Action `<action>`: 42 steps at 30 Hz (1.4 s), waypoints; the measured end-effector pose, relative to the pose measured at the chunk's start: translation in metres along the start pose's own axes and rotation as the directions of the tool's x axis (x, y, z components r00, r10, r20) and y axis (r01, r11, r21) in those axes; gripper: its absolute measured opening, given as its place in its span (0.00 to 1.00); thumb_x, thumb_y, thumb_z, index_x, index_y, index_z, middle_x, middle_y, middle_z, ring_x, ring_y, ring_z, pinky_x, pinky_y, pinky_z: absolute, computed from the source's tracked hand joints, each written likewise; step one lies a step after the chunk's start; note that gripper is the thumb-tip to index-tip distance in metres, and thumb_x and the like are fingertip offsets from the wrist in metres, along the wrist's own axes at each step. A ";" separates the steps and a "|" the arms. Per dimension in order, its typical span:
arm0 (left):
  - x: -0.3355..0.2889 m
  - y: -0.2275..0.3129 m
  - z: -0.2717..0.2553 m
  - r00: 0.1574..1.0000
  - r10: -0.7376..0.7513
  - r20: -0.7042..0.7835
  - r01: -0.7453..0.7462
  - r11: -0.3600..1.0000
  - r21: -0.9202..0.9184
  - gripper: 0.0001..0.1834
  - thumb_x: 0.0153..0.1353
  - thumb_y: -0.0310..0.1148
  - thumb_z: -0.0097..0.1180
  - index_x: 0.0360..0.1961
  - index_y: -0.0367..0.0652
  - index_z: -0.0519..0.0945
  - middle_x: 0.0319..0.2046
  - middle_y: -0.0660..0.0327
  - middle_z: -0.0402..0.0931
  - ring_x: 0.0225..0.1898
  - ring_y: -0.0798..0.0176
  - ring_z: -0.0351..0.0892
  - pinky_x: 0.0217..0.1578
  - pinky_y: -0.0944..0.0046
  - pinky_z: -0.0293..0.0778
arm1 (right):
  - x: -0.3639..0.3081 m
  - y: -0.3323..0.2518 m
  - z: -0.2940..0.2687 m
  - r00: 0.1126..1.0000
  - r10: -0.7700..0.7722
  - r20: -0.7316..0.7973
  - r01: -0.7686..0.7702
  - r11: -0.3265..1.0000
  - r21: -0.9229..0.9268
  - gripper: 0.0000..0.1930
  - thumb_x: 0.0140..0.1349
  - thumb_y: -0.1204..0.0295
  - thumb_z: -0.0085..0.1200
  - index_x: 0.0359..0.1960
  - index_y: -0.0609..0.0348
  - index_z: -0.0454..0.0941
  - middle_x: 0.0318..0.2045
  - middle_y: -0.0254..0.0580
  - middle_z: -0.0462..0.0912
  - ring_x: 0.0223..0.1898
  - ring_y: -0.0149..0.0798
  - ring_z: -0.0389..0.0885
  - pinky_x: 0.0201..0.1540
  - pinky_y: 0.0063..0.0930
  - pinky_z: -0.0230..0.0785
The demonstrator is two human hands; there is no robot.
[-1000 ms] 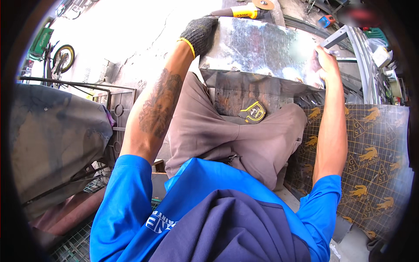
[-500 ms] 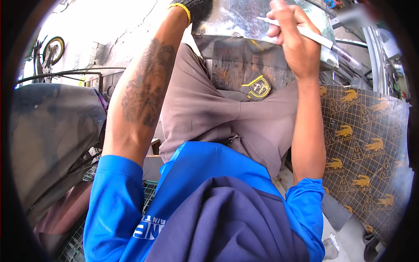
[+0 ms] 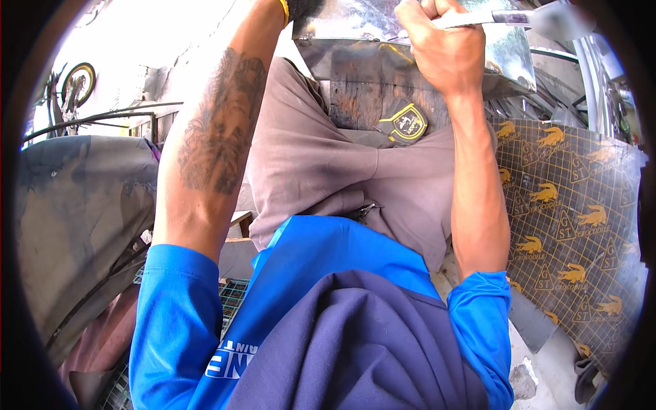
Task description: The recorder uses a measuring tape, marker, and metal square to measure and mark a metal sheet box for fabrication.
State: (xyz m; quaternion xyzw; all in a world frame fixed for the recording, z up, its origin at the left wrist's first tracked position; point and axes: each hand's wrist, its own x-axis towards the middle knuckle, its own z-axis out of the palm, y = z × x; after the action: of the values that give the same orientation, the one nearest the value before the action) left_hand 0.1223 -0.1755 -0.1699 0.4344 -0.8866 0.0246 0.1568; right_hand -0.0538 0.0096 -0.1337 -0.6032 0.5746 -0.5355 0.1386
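Slick metal in front of us, a slim marker in our right hand

The shiny metal piece (image 3: 355, 20) sits ahead of us at the top of the view, beyond our knees, its near side mirroring the wooden tabletop (image 3: 362, 102) below. We judge it to be folded sheet: fairly light for its spread, stiff along the bend, slippery on its polished face, easily scratched and perhaps sharp at the rim. We would take it by its two ends, gloved where possible, and keep bare skin from sliding along an edge.

The fingers of our bare right hand (image 3: 449, 58) are curled closely round a white marker (image 3: 502, 17), over the metal's near edge; whether its tip touches, we cannot tell. It looks light and rigid, best pinched low near the tip.

Our gloved left hand (image 3: 304, 9) is at the metal's left end, but the frame cuts off its fingers, so we cannot tell their grip. A tape measure (image 3: 408, 124) lies near our right thigh.
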 end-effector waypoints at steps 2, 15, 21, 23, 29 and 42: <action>0.000 -0.005 0.003 1.000 -0.009 0.009 0.009 1.000 0.026 0.11 0.60 0.30 0.51 0.38 0.36 0.82 0.34 0.37 0.83 0.41 0.33 0.84 0.44 0.43 0.79 | -0.001 0.003 0.002 1.000 -0.015 0.007 0.015 1.000 0.008 0.18 0.64 0.76 0.57 0.20 0.55 0.60 0.14 0.30 0.59 0.19 0.27 0.56 0.21 0.33 0.53; -0.001 -0.006 0.003 0.998 0.061 -0.032 -0.061 0.998 -0.018 0.11 0.60 0.30 0.49 0.38 0.36 0.81 0.33 0.37 0.82 0.40 0.32 0.83 0.43 0.41 0.78 | 0.001 0.006 0.000 0.999 -0.010 0.033 0.008 0.998 0.054 0.20 0.64 0.75 0.58 0.19 0.53 0.58 0.14 0.27 0.58 0.19 0.25 0.55 0.20 0.30 0.51; -0.001 -0.004 0.001 0.998 0.049 -0.041 -0.050 0.999 -0.021 0.11 0.60 0.30 0.49 0.37 0.36 0.81 0.32 0.37 0.82 0.40 0.33 0.83 0.42 0.41 0.78 | 0.001 0.002 0.001 1.000 0.008 0.018 -0.008 1.000 0.025 0.20 0.64 0.75 0.59 0.19 0.54 0.60 0.14 0.28 0.60 0.19 0.24 0.57 0.20 0.31 0.53; 0.000 -0.003 0.000 0.999 0.035 -0.036 -0.035 0.999 -0.013 0.11 0.60 0.30 0.49 0.37 0.36 0.81 0.32 0.37 0.82 0.40 0.33 0.84 0.42 0.41 0.78 | 0.000 0.002 0.001 1.000 0.009 0.019 -0.009 1.000 0.027 0.20 0.64 0.75 0.59 0.19 0.54 0.60 0.14 0.28 0.60 0.19 0.24 0.57 0.20 0.30 0.53; 0.002 -0.003 0.003 1.000 0.015 -0.001 -0.015 1.000 0.017 0.11 0.60 0.30 0.50 0.37 0.37 0.82 0.33 0.36 0.82 0.40 0.33 0.84 0.42 0.41 0.79 | 0.000 0.003 0.000 1.000 0.004 0.026 -0.006 0.999 0.048 0.20 0.64 0.75 0.59 0.19 0.53 0.60 0.14 0.28 0.60 0.19 0.24 0.57 0.20 0.29 0.53; 0.001 -0.001 0.005 1.000 -0.011 0.001 0.011 1.000 0.014 0.12 0.63 0.31 0.49 0.40 0.37 0.82 0.35 0.37 0.83 0.41 0.34 0.85 0.43 0.43 0.79 | -0.002 0.003 0.001 0.998 0.043 0.034 -0.046 0.995 0.084 0.20 0.64 0.76 0.59 0.19 0.52 0.59 0.14 0.27 0.60 0.19 0.24 0.57 0.20 0.28 0.53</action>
State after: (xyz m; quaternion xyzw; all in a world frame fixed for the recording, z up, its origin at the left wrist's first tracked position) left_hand 0.1210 -0.1779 -0.1740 0.4402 -0.8842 0.0299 0.1533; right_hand -0.0545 0.0098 -0.1367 -0.5925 0.5622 -0.5464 0.1852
